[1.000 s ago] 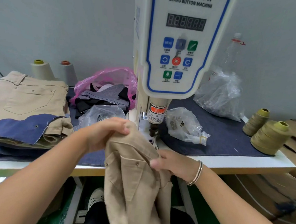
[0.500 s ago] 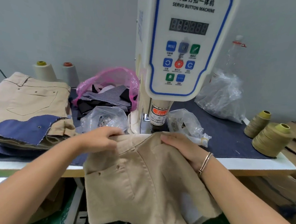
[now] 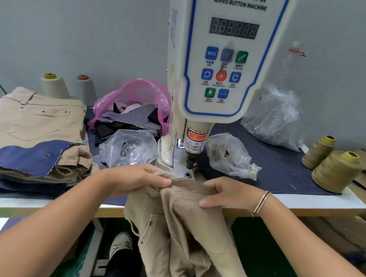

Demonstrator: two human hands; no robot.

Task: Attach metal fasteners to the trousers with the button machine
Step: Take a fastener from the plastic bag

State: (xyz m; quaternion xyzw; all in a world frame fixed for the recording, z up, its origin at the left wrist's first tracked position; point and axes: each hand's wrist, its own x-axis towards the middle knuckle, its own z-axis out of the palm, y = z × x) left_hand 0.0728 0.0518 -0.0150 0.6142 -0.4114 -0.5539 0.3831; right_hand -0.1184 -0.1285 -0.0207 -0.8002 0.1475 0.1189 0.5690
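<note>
At the left end of the surface [image 3: 315, 202] lay a stack of folded tan trousers [image 3: 35, 118] with a blue denim piece [image 3: 26, 154] on top, apparently waiting or finished work kept within reach; two pale thread cones [image 3: 54, 85] stood behind it by the back edge. Further along sat a pink bag of fabric scraps [image 3: 134, 105] and a clear bag of metal fasteners [image 3: 127, 150], likely placed close so that pieces could be fed by hand. The left hand [image 3: 139, 178] pinched the top edge of the tan trousers being worked on [image 3: 185, 220], fingers curled over the cloth. In the middle rose the button machine [image 3: 225, 61], its punch head [image 3: 192, 160] just behind the waistband, which lay at the front edge while the legs hung off it, probably to line up a fastener spot under the punch. The right hand [image 3: 228, 194] held the waistband flat, thumb underneath and fingers curled over it, steadying the fabric. A second clear bag [image 3: 230, 156], a large crumpled bag [image 3: 273, 120] and two olive thread cones [image 3: 334, 167] filled the right end. The die beneath the punch was partly hidden by cloth, the display digits were unreadable, and the machine's top was cut off.
</note>
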